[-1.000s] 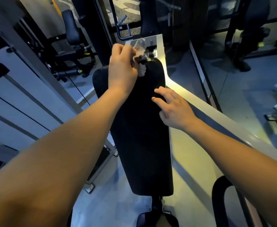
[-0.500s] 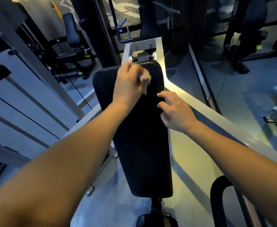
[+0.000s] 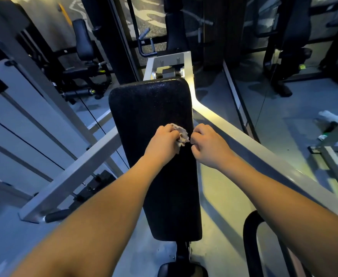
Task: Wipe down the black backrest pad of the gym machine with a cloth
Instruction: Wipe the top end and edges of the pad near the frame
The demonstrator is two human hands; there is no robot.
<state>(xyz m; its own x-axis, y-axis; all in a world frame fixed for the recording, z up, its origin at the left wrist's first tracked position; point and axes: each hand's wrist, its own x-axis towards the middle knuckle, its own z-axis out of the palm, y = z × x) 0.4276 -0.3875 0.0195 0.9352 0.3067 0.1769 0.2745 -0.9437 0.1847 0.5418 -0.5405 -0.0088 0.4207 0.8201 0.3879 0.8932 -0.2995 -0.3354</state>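
Cloth (image 3: 181,134) soft, light, crumpling: bunch in palm. Left hand (image 3: 163,143) fingers curled round it, mid backrest pad (image 3: 154,104). Right hand (image 3: 208,145) fingers curled at pad's right edge, seemingly empty.

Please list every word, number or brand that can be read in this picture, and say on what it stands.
No text can be read.
White marks at the top: cut off and blurred, illegible.
Green label at the right: too small to read.
Pad and cloth: no text on them.
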